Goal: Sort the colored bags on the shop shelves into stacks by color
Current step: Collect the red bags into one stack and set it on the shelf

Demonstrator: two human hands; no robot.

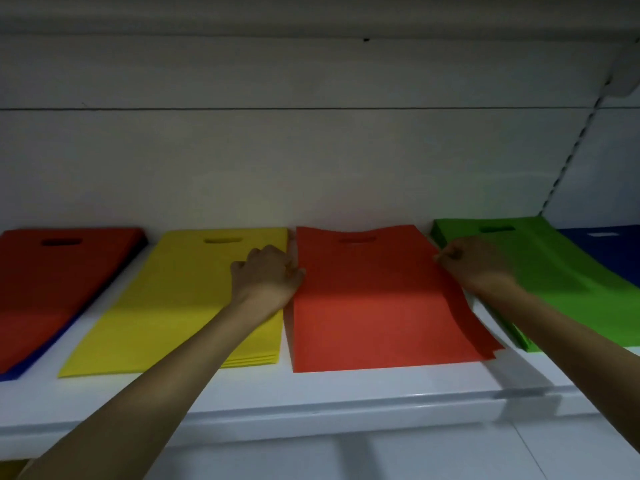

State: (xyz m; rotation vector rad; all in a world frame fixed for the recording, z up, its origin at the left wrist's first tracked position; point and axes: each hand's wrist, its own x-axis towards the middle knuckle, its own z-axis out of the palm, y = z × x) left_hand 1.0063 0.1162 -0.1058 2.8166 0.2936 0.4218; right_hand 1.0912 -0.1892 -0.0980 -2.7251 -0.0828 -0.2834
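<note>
The left forearm [166, 375] reaches up and forward from the lower left corner. The right forearm [571, 337] comes in from the right edge, and the two draw toward each other. The left hand [266, 277] lies back up with its knuckles raised, fingers curled at the left edge of the bag [367, 306] and thumb tip touching it. The right hand [476, 263] (somewhat blurred) also lies back up, fingers bunched and pinching the bag's right edge. The hands are level with one another and well apart.
</note>
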